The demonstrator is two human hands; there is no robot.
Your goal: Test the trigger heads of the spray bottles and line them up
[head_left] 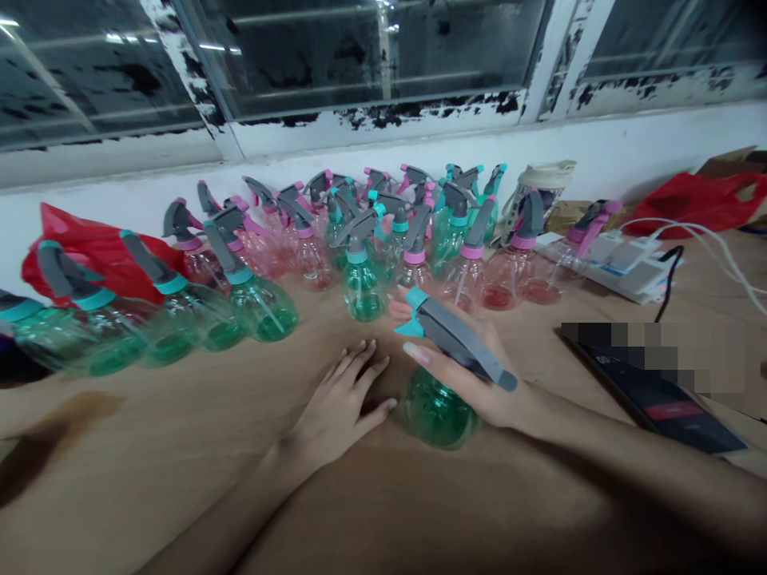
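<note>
A green spray bottle (443, 407) with a grey and turquoise spray head stands at the near middle of the table. My right hand (479, 383) is closed around its neck, just under the trigger, and hides the collar. To its left, my left hand (341, 399) lies flat on the tabletop with fingers spread, holding nothing. Its thumb points toward the bottle, a small gap apart. Beyond both hands, another green spray bottle (364, 287) heads a crowd of green and pink ones, among them a pink spray bottle (471, 267).
A row of green bottles (264, 307) runs along the left, before a red plastic bag (113, 255). At right are a phone (647, 399), a white power strip (623, 267) with cables, and another red bag (695, 206). A pale cup (539, 188) stands near the wall.
</note>
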